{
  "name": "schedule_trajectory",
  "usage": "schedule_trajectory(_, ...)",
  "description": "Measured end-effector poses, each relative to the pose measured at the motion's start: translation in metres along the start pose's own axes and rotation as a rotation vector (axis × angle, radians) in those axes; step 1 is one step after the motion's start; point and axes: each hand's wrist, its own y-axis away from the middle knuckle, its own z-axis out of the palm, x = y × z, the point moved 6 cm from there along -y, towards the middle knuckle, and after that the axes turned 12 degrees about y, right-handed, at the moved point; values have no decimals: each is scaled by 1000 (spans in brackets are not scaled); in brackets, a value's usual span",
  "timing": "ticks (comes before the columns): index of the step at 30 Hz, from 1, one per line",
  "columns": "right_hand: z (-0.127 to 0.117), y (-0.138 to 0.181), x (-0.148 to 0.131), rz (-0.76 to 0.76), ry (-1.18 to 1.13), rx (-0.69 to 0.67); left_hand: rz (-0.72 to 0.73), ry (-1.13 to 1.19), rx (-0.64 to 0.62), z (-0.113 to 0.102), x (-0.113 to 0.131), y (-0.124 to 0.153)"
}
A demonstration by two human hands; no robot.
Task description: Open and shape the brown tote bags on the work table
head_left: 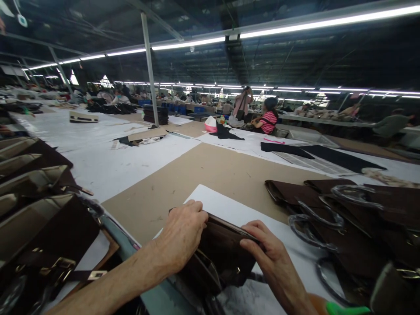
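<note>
Between my hands, at the near edge of the table, is a dark brown handbag (226, 247) with its opening facing me. My left hand (185, 232) is closed over the left part of the bag's top edge, its fingertips partly hidden. On the right, my right hand (265, 247) pinches the same edge between thumb and fingers. The bag's inside looks dark, and a small metal piece glints low on it. Under and behind the bag lies a white sheet (210, 197). The bag's lower part runs into shadow and cannot be made out well.
Several brown bags with plastic-wrapped handles (315, 218) lie at the right. More brown bags with beige linings (49, 218) stand at the left. Beige board (213, 170) covers the table's middle. Dark fabric pieces (341, 157) lie beyond. A person in a striped top (269, 120) sits farther back.
</note>
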Motion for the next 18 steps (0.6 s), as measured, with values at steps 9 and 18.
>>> schedule_trajectory(9,4,1,4,-63,301,-33,134,209,78,-3,-18,-3)
schedule_trajectory(18,-3,-4,-12,7,124,75,93,307,11,-3,-25,-1)
